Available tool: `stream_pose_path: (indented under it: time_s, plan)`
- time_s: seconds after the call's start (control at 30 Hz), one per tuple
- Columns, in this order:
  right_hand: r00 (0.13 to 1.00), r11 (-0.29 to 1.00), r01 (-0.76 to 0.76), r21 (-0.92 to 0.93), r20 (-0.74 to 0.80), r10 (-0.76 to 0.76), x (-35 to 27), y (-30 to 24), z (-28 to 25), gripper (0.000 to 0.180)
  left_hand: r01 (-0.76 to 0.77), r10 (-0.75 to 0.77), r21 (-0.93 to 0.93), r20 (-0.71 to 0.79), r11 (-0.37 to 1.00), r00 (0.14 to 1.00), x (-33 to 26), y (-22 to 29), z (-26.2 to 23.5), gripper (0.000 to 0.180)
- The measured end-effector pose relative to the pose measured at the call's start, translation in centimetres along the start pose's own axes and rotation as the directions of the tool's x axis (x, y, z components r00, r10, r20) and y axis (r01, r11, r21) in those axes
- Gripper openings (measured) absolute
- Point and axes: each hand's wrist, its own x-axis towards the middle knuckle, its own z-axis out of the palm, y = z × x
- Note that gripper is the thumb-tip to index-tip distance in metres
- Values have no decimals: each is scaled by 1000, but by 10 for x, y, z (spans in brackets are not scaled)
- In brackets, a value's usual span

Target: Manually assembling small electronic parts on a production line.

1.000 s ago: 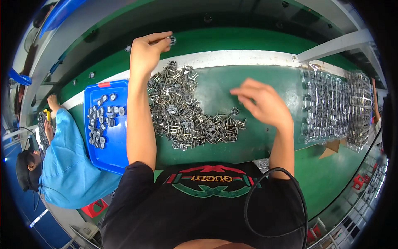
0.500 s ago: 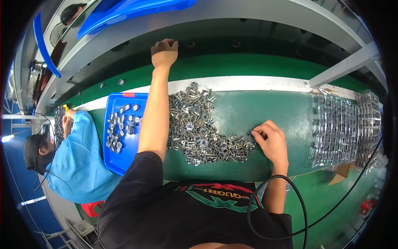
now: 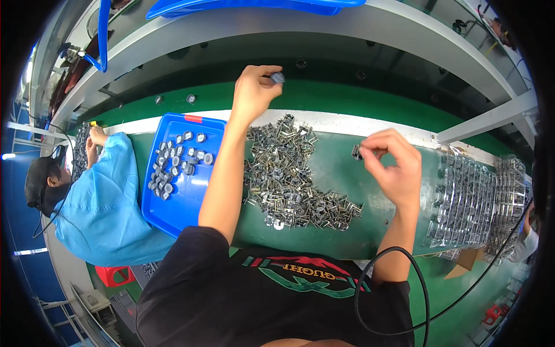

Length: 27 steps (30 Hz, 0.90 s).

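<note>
My left hand (image 3: pixel 254 92) is raised over the far side of the bench, pinching a small round grey cap (image 3: pixel 277 77) between thumb and fingers. To the right, my right hand (image 3: pixel 396 165) holds a small dark part with metal pins (image 3: pixel 357 152) at its fingertips, above the green bench top. Between my arms lies a heap of small metal-pinned parts (image 3: pixel 283 173), spreading toward the right. Left of my left forearm, a blue tray (image 3: pixel 193 217) carries several round grey caps (image 3: pixel 173 159) like the one in my left hand.
Clear plastic trays of parts (image 3: pixel 465 199) are stacked at the bench's right end. A grey shelf frame (image 3: pixel 370 29) spans the far side. At left sits a co-worker in a blue top (image 3: pixel 113 202). A black cable (image 3: pixel 425 289) loops by my right arm.
My left hand has come back and right from the far side, and a round cap now shows in it. My right hand has lifted up and away from the heap with a pinned part.
</note>
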Motion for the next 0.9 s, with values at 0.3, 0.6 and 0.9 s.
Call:
stream_pose_path:
  time_s: [0.3,0.6,0.9]
  plan:
    - [988,990,143,6,-61,-142,36,-14,20,16,69,95,-526,279,848,955,-54,81,14,41]
    - [971,971,239,7,-7,-239,48,-24,6,19,-202,290,-385,185,901,939,-72,110,3,43]
    - [969,970,245,-8,-31,-245,41,-45,8,20,-160,326,-489,276,857,904,-77,114,-8,48]
